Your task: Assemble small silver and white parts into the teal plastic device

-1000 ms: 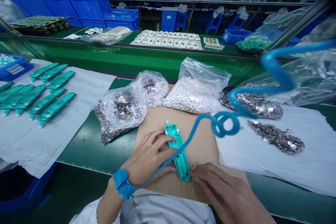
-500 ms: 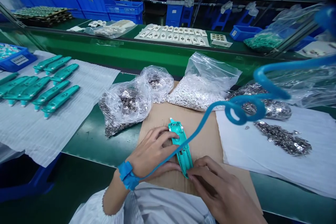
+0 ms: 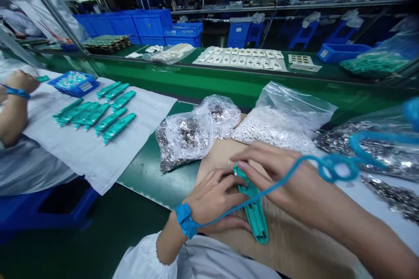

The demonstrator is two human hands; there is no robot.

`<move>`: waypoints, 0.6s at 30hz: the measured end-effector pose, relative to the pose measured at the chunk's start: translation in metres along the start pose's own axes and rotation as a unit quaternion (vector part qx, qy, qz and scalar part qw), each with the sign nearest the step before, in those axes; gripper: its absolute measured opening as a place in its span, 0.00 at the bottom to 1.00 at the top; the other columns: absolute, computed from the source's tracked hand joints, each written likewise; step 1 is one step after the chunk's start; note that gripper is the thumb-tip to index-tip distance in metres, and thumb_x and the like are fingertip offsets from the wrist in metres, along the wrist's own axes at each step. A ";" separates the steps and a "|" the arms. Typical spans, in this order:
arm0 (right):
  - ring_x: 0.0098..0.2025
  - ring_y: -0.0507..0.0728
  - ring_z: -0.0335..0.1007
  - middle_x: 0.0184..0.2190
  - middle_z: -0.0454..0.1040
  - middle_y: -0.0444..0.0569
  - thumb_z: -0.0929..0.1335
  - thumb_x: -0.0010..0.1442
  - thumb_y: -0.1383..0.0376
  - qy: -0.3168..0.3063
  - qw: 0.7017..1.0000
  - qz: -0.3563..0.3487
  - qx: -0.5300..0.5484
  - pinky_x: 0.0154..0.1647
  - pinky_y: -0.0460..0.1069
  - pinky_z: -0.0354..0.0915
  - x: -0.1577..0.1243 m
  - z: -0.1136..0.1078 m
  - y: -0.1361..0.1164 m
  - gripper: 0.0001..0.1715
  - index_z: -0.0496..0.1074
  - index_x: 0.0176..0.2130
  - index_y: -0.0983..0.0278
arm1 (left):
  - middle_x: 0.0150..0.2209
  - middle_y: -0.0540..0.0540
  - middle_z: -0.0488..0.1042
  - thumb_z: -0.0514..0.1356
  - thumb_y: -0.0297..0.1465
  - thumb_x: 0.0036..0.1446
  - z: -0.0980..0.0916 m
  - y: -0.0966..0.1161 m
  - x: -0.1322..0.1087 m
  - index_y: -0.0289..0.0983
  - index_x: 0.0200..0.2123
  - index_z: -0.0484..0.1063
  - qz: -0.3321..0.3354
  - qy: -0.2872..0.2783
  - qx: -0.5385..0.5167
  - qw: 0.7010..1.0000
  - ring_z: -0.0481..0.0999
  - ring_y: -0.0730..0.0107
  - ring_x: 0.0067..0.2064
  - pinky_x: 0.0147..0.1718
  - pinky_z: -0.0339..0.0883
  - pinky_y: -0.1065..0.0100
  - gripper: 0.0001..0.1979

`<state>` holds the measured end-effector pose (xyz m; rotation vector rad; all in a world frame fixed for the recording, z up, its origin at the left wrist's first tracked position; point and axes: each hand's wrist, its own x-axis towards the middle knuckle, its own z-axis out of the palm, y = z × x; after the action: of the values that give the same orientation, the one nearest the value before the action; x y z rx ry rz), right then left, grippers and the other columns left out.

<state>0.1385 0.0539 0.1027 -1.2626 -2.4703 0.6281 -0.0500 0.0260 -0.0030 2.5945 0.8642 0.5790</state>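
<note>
A teal plastic housing half (image 3: 257,217), hollow side up, lies at a slant on the brown cardboard (image 3: 212,157). My left hand (image 3: 218,200) holds it from the left side, fingers over the upper part and thumb along the lower edge. A blue wrist strap with a coiled cord (image 3: 278,185) is on the left wrist, and the cord passes across the housing. My right hand (image 3: 278,170) is at the housing's far end, fingertips closed together there; whatever they pinch is hidden. The lower end of the housing shows small dark parts inside.
Bags of small metal pieces (image 3: 186,139) and a bag of white pieces (image 3: 275,126) stand behind the cardboard. Loose metal pieces (image 3: 393,196) lie at right. Finished-looking teal housings (image 3: 114,127) and a blue bin (image 3: 77,85) sit left, near another person's hand (image 3: 21,82).
My right hand has moved from the housing's near end to its far end. The left hand keeps its hold. The view has turned left, bringing another person's arm into sight.
</note>
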 end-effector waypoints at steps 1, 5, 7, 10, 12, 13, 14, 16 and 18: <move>0.40 0.56 0.75 0.42 0.78 0.52 0.60 0.70 0.63 -0.009 0.999 -0.032 -0.037 0.39 0.49 0.68 0.026 -0.002 -0.006 0.18 0.77 0.46 0.62 | 0.59 0.45 0.69 0.59 0.55 0.59 0.001 -0.001 -0.001 0.44 0.52 0.74 -0.001 0.001 0.005 1.000 0.63 0.53 0.62 0.61 0.59 0.55 0.27; 0.46 0.60 0.76 0.41 0.79 0.54 0.63 0.67 0.67 -0.093 0.980 -0.058 -0.164 0.45 0.51 0.67 0.114 0.015 -0.032 0.15 0.78 0.45 0.63 | 0.58 0.46 0.70 0.59 0.52 0.62 0.006 -0.003 -0.005 0.44 0.52 0.74 0.006 0.001 0.019 1.000 0.63 0.54 0.61 0.60 0.60 0.57 0.24; 0.44 0.63 0.77 0.40 0.79 0.60 0.65 0.62 0.71 -0.119 0.972 -0.048 -0.197 0.42 0.52 0.68 0.138 0.032 -0.039 0.13 0.79 0.43 0.69 | 0.58 0.45 0.69 0.59 0.52 0.62 0.008 -0.004 -0.006 0.45 0.53 0.73 0.013 -0.001 0.023 1.000 0.63 0.53 0.60 0.59 0.62 0.57 0.24; 0.46 0.66 0.77 0.43 0.78 0.65 0.64 0.60 0.75 -0.135 0.963 -0.045 -0.229 0.43 0.53 0.68 0.149 0.049 -0.041 0.16 0.78 0.45 0.73 | 0.58 0.43 0.69 0.58 0.52 0.62 0.009 -0.005 -0.007 0.45 0.54 0.73 0.014 -0.001 0.037 0.999 0.64 0.51 0.59 0.58 0.63 0.56 0.24; 0.48 0.65 0.76 0.45 0.77 0.64 0.61 0.63 0.76 -0.130 0.961 -0.054 -0.237 0.44 0.53 0.67 0.146 0.051 -0.040 0.19 0.77 0.47 0.72 | 0.58 0.43 0.68 0.57 0.52 0.62 0.009 -0.005 -0.007 0.45 0.53 0.73 0.011 -0.001 0.043 0.999 0.64 0.51 0.59 0.58 0.63 0.55 0.24; 0.49 0.65 0.75 0.46 0.77 0.63 0.60 0.64 0.76 -0.127 0.961 -0.060 -0.240 0.45 0.53 0.67 0.144 0.050 -0.040 0.20 0.77 0.47 0.71 | 0.58 0.44 0.69 0.57 0.52 0.62 0.009 -0.005 -0.008 0.45 0.54 0.73 0.011 0.001 0.044 0.999 0.64 0.51 0.60 0.58 0.63 0.55 0.24; 0.49 0.64 0.75 0.46 0.77 0.62 0.59 0.64 0.76 -0.124 0.960 -0.064 -0.243 0.44 0.52 0.67 0.142 0.048 -0.040 0.20 0.76 0.47 0.70 | 0.58 0.45 0.69 0.57 0.53 0.62 0.010 -0.004 -0.008 0.45 0.54 0.72 0.012 0.004 0.044 0.999 0.64 0.52 0.60 0.59 0.63 0.55 0.25; 0.47 0.63 0.76 0.44 0.77 0.60 0.60 0.65 0.74 -0.117 0.959 -0.071 -0.249 0.43 0.51 0.66 0.138 0.046 -0.040 0.18 0.76 0.46 0.69 | 0.58 0.47 0.69 0.58 0.52 0.62 0.015 -0.004 -0.008 0.46 0.56 0.71 0.021 0.004 0.051 0.998 0.65 0.55 0.60 0.61 0.62 0.58 0.25; 0.44 0.62 0.77 0.42 0.77 0.58 0.62 0.66 0.73 -0.109 0.958 -0.074 -0.256 0.39 0.50 0.65 0.137 0.045 -0.040 0.15 0.76 0.45 0.68 | 0.59 0.51 0.69 0.60 0.48 0.62 0.019 -0.006 -0.006 0.50 0.55 0.73 0.023 -0.011 0.080 0.996 0.66 0.57 0.60 0.60 0.65 0.61 0.20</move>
<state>0.0126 0.1338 0.0925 -1.2026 -3.0057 0.0861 -0.0482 0.0231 -0.0240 2.7668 0.8793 0.5116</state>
